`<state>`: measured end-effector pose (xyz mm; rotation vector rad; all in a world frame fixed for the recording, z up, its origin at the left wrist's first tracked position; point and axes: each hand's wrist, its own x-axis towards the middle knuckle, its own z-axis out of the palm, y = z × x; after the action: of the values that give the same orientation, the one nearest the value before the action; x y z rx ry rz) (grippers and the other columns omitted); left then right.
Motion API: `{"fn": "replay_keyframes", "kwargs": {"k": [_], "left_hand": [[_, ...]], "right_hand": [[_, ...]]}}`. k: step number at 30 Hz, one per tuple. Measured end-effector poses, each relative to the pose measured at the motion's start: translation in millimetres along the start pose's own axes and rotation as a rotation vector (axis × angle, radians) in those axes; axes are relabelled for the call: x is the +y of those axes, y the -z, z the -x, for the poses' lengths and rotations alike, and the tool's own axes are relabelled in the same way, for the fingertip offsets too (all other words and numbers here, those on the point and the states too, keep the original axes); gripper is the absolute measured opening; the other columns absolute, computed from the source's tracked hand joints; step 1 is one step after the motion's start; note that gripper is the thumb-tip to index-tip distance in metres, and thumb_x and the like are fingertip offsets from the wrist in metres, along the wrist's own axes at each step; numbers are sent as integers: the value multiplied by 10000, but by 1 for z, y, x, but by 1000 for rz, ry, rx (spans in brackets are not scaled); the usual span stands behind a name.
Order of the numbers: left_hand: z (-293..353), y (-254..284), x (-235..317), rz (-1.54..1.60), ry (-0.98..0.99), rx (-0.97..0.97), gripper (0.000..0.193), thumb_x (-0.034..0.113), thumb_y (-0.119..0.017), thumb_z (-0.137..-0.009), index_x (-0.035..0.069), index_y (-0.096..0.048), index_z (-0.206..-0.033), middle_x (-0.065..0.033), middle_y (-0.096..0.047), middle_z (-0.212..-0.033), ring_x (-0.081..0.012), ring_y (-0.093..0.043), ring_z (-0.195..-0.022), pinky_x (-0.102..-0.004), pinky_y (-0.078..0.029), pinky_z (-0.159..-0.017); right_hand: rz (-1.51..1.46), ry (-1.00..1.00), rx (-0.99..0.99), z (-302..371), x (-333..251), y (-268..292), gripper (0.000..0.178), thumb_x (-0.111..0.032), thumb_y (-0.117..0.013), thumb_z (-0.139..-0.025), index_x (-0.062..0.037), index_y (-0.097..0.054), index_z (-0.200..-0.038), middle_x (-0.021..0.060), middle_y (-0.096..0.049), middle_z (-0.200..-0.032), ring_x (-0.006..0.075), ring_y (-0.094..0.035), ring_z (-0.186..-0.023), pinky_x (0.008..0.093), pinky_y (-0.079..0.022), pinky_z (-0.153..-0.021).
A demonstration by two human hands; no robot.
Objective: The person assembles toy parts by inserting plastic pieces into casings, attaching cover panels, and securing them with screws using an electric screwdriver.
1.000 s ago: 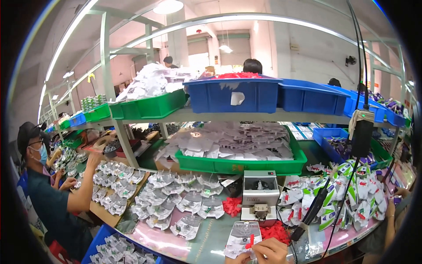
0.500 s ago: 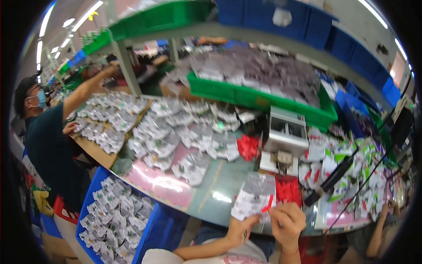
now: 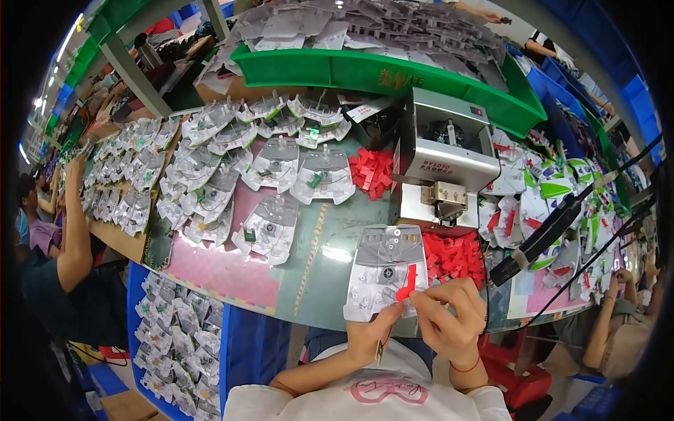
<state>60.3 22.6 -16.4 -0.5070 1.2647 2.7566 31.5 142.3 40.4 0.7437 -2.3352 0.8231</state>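
A grey-white translucent plastic housing (image 3: 375, 266) lies in front of me at the table's near edge, its ribbed inner side up. My left hand (image 3: 371, 335) is closed on its lower edge, thumb on top. Below that hand the edge of a small thin greenish piece (image 3: 380, 351) shows. A red bent plastic part (image 3: 408, 282) stands over the housing's right side. The thumb and fingers of my right hand (image 3: 453, 319) pinch its lower end; whether it touches the housing I cannot tell. Just beyond the right hand lies a pile of red parts (image 3: 455, 258).
A silver machine (image 3: 446, 140) stands beyond the red pile, with more red parts (image 3: 372, 172) left of it. Housings with green boards (image 3: 267, 228) cover the left. A blue bin (image 3: 246, 351) holds more; a green tray (image 3: 316, 69) spans the back. A black arm (image 3: 540, 242) juts at right.
The view has tilted downward and sharpened. Both hands stay at the housing, the red part still in my right fingers. The co-worker at left has shifted, arm raised.
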Motion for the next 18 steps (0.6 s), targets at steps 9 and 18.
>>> {"fn": "replay_keyframes", "kwargs": {"k": [9, 18], "left_hand": [[0, 6, -4, -45, -12, 5, 171, 9, -596, -753, 9, -566, -922, 8, -555, -690, -52, -478, -538, -200, -364, -472], [3, 2, 8, -259, -18, 3, 272, -39, -574, -745, -19, -540, -1014, -58, -590, -910, -106, -553, -818, -243, -461, -715]], "right_hand": [[17, -4, -93, 1, 0, -5, 301, 54, -643, -504, -39, -659, -790, 43, -517, -696, 197, -484, -603, 287, -381, -494], [-15, 28, -123, -1, 5, -8, 307, 48, -611, -505, -19, -652, -802, 54, -526, -701, 203, -489, -589, 283, -382, -480]]}}
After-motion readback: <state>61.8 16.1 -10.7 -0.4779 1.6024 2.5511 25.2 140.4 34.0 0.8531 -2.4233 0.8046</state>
